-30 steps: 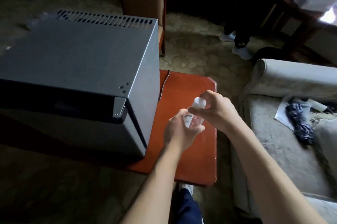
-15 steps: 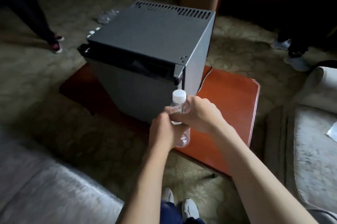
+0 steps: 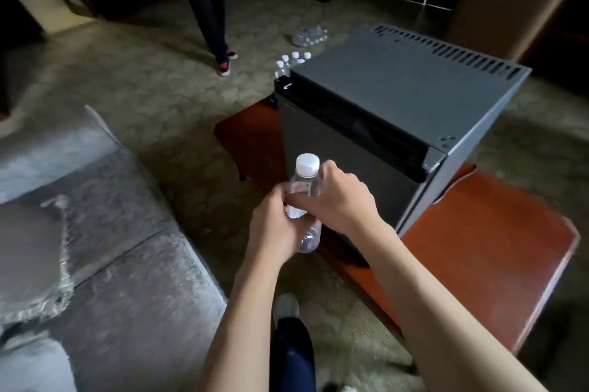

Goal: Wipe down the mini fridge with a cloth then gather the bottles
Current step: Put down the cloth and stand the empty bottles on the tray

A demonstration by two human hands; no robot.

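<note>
Bottle (image 3: 302, 191), clear with a white cap, stands upright in both hands in front of the fridge (image 3: 398, 124). Left hand (image 3: 274, 229) grips its lower half, fingers curled round it; right hand (image 3: 338, 200) grips the upper part. The fridge sits on the red-brown worktop (image 3: 497, 232). More bottles (image 3: 291, 61) stand on the floor at eleven o'clock of the fridge.

The fridge (image 3: 398, 98) hides part of the far bottle cluster (image 3: 291, 61), both hands cover the held bottle's (image 3: 302, 191) middle, and a standing person (image 3: 207, 2) is cut off at the top edge.
</note>
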